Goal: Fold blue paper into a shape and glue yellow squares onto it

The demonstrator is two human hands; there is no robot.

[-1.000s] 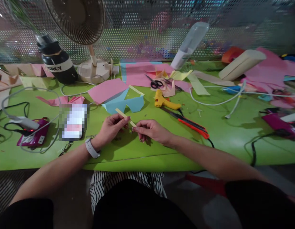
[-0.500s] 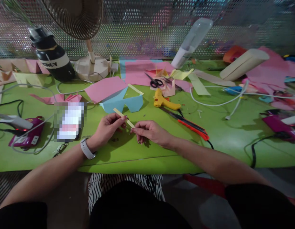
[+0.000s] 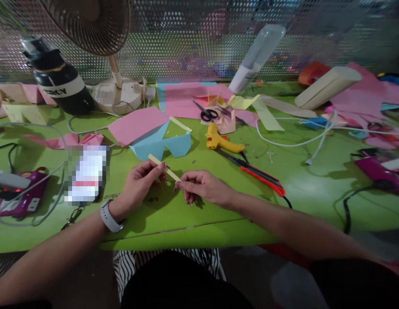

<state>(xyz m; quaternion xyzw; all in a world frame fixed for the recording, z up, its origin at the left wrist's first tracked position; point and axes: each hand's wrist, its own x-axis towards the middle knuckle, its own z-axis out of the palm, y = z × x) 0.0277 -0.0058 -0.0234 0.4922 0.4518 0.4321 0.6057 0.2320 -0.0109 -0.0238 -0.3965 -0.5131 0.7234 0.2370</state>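
A narrow pale yellow paper strip (image 3: 170, 174) slants between my two hands, above the green table. My left hand (image 3: 143, 178), with a pale watch band on its wrist, pinches the strip between thumb and fingers near its upper left part. The lower right end is pinched by my right hand (image 3: 202, 186). Just beyond the fingers lies a light blue paper cutout shaped like glasses (image 3: 165, 146). Another thin yellow strip (image 3: 180, 124) rests behind it. A yellow glue gun (image 3: 222, 140) and an orange-red utility knife (image 3: 262, 177) lie to the right of my hands.
Black-handled scissors (image 3: 208, 114) lie among pink and yellow paper scraps. A phone (image 3: 86, 174) and a purple power strip (image 3: 25, 193) are at left. A fan (image 3: 105, 92), a dark bottle (image 3: 62, 81) and a clear bottle (image 3: 259, 56) stand along the mesh wall. White cables (image 3: 283, 140) cross the table.
The camera view has shifted slightly, so the things on the table sit a little lower in the picture. Both hands keep their pinch on the strip.
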